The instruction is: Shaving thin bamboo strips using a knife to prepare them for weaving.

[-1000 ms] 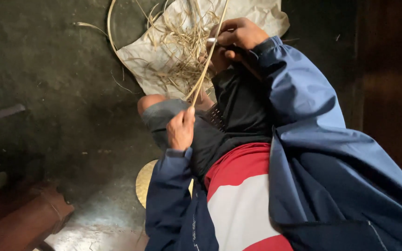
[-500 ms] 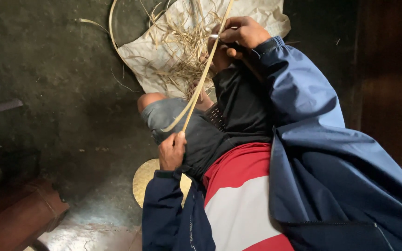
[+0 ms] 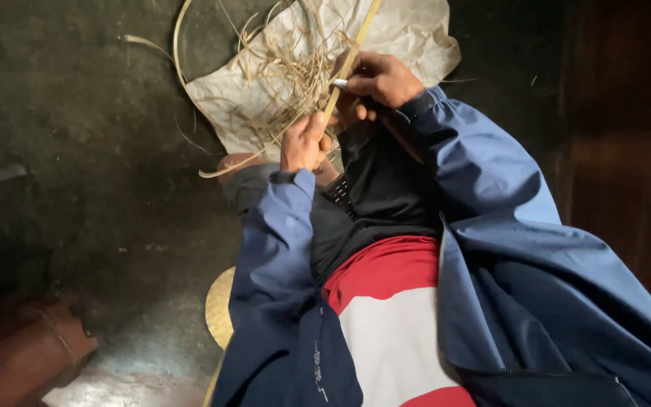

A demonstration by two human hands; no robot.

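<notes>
The jacket sleeve [image 3: 280,226] was blue, the strip [image 3: 344,64] pale yellow, the shavings [image 3: 280,75] straw-coloured, the sack [image 3: 416,30] off-white, the floor [image 3: 77,113] dark grey.

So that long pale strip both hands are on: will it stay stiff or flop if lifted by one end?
Probably springy rather than floppy: the strip runs straight between the left hand and right hand, but its loose tail curves below. It looks thin and light. A similar strip arcs over the floor, so it likely bends without snapping.

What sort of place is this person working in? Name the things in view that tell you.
Probably a simple home or village craft space, worked seated on the floor: bare dark floor, a white sheet strewn with shavings, and a bamboo strip in both hands.
</notes>
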